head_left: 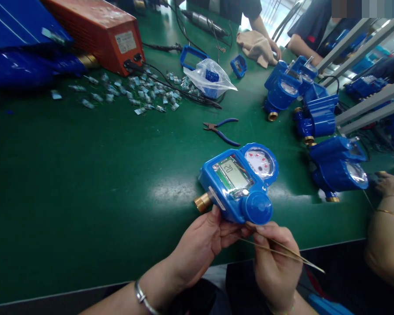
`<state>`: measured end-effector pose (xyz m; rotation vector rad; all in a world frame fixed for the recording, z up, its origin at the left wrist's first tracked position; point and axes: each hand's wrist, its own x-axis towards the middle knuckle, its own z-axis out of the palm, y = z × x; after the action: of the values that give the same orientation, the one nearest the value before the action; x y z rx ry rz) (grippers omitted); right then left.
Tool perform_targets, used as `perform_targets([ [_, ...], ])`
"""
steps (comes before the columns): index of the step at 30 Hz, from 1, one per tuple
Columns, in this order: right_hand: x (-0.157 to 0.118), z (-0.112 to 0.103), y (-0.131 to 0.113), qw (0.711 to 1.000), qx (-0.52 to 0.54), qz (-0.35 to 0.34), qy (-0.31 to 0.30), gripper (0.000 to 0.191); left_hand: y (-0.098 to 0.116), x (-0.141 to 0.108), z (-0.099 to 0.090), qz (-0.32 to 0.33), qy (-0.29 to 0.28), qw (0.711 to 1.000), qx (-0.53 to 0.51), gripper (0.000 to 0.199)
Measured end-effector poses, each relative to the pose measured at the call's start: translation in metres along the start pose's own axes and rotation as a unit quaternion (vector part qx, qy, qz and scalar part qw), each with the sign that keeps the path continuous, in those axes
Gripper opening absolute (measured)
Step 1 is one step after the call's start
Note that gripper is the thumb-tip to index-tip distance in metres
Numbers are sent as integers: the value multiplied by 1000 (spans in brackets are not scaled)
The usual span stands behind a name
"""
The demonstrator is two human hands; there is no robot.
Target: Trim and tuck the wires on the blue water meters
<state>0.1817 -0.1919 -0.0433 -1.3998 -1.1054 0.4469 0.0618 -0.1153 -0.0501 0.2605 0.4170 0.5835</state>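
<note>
Gripping glossy blue plastic meter (pixel 238 183), thin wire (pixel 282 250)

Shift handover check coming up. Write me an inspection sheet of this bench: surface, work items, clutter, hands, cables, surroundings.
Surface: green bench mat, glossy, with light glare near the front edge.
Work items: blue water meter with display, dial and brass fitting, held at the bench edge; thin wire in the right hand.
Clutter: small metal clips scattered, plastic bag with a blue part, blue-handled pliers, more meters at right.
Hands: left hand grips the meter's lower edge; right hand pinches the wire beside the meter.
Cables: black leads run from the orange box.
Surroundings: other people's hands at far side and right; metal rack.
</note>
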Motion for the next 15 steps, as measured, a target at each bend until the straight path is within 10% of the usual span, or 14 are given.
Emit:
perform_targets([
  [15,2,-7,9,975,133,157,-81,6,0,-1,1,9,8,1000,0,31],
])
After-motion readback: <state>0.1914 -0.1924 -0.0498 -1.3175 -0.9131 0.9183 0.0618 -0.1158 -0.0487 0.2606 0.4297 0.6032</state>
